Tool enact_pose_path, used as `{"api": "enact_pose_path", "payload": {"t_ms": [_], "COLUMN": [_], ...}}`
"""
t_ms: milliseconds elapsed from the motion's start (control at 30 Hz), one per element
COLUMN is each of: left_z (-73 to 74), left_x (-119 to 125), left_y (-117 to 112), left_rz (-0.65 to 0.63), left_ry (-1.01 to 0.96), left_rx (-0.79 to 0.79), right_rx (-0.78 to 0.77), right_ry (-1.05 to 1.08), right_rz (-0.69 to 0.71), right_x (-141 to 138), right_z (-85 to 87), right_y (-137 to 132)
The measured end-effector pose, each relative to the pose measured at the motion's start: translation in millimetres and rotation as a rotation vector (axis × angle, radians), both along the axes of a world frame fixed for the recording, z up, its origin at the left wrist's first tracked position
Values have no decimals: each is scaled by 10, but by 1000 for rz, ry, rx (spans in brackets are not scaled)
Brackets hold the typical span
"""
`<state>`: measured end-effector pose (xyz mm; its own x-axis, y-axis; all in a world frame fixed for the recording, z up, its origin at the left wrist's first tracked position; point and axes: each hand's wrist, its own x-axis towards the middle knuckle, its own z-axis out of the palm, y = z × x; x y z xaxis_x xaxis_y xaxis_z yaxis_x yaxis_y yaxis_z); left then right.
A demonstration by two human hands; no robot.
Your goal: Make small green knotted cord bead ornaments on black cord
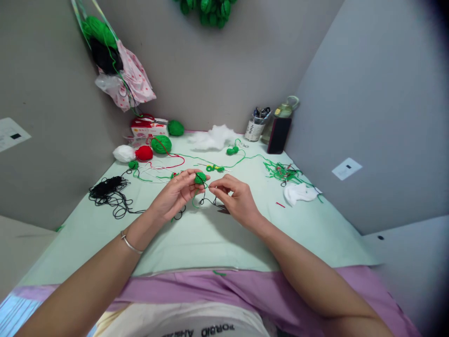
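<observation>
My left hand (178, 189) is closed on a small green crocheted piece (200, 178), held up above the table near the middle of the view. Black yarn (203, 202) crosses the piece and hangs in loops below it. Just to the right, my right hand (235, 196) makes a pinch with thumb and forefinger. What lies between those fingertips is too small to make out; the black yarn runs close by. Beneath the right hand, the dark blades of scissors (223, 210) show on the table, their handles partly hidden.
Loose black yarn (108, 189) lies at the left. Behind it are a white ball (124, 153), a red yarn ball (143, 153) and green yarn (161, 144). White stuffing (213, 137), a pen cup (254, 129) and a phone (279, 135) stand farther back. Green scraps (284, 172) lie right.
</observation>
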<state>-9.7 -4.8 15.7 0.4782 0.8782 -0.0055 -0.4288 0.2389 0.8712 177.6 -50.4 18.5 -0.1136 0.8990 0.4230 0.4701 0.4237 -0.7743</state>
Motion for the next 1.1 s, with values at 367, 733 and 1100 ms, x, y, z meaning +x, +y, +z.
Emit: {"api": "enact_pose_path", "payload": {"t_ms": [367,733,1100], "left_z": [-9,-28,-47], "left_x": [16,-1,31], "left_y": [-14,-1,-22], "left_rz": [-105,-136,-110], "left_ry": [-93,-133,-76], "left_rx": [-44,-65,-35], "right_rx": [65,138,40], "right_ry": [122,170,280], "right_rz": [64,39,21], "right_x": [-46,-83,-128], "right_z": [-44,-137,-166], "right_y": [-5,-9,-5]}}
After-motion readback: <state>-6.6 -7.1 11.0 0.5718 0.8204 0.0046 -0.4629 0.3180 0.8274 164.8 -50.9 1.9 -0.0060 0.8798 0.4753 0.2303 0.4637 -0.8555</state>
